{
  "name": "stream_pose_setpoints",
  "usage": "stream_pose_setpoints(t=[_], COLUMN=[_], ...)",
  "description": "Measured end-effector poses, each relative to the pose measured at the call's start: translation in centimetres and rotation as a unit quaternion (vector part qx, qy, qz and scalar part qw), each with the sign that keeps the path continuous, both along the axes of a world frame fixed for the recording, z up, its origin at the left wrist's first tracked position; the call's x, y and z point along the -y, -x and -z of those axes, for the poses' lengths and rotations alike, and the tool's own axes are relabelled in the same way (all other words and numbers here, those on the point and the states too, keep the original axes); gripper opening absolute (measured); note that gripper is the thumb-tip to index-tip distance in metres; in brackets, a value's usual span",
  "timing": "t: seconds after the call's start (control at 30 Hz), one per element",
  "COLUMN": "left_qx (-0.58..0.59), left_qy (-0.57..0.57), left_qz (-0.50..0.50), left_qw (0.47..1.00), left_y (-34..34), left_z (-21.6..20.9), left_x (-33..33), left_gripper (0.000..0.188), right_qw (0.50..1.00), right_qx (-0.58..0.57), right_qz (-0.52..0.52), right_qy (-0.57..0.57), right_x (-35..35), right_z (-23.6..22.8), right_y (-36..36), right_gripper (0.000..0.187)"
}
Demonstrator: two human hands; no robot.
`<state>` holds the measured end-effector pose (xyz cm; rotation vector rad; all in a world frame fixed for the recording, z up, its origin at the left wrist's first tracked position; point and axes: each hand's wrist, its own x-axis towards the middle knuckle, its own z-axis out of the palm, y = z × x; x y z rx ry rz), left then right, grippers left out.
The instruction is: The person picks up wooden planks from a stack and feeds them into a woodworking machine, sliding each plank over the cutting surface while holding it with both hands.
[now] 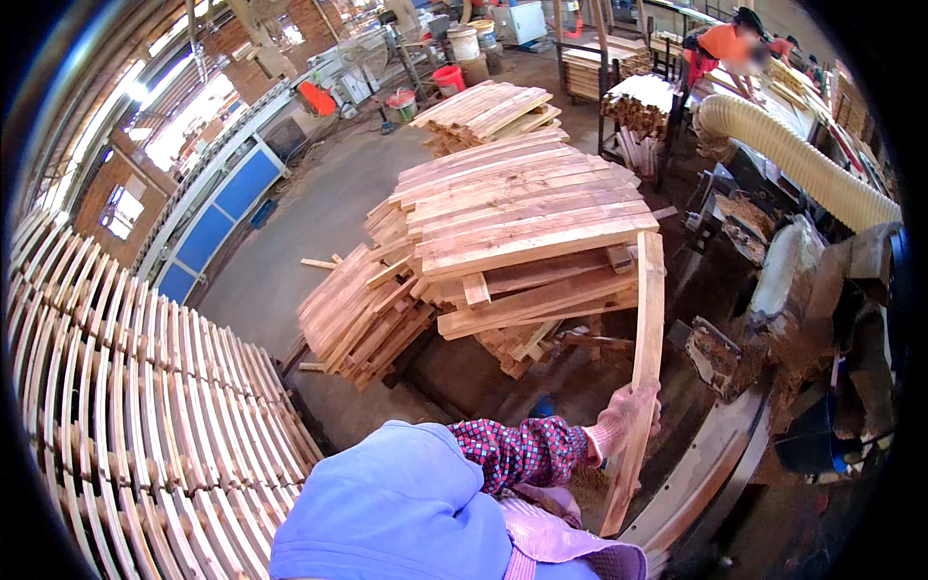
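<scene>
My left arm, in a blue garment and a patterned sleeve, bends across the lower middle toward the right. My left hand [626,421] appears to be in a pinkish glove and is closed around a long, narrow wooden plank [649,324]. The plank stands out lengthwise, its far end beside the near right corner of a stack of planks [527,208]. Its near end is low, next to a long metal-edged surface [691,483]. Purple cloth [580,556] shows at the lower edge. My right hand does not show.
Slatted wood stacks [145,416] fill the left side. Another plank pile [362,314] leans beside the main stack. At right are dusty machinery [773,290] and a ribbed hose [797,150]. A person in orange [725,43] bends over boards at the far right. Buckets [449,79] stand behind.
</scene>
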<state>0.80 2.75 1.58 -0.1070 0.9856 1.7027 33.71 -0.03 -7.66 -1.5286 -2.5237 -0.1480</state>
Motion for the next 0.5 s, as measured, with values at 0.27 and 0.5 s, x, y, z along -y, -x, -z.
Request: stream_pose_setpoints(t=[0.27,0.5], left_qx=[0.024,0.026], left_qy=[-0.029,-0.023], left_qz=[-0.007,-0.036], left_qw=[0.999,0.999], left_y=[0.9,0.8], left_z=[-0.9,1.7], left_x=[1.5,-0.4], left_gripper=[0.034,0.026], right_qw=[0.998,0.814], right_qx=[0.043,-0.381], right_qz=[0.038,-0.241], right_qy=[-0.030,0.367], right_x=[-24.7,-6.9], right_z=[1.7,-8.8], right_y=[9.5,19.5], right_gripper=[0.049,0.077])
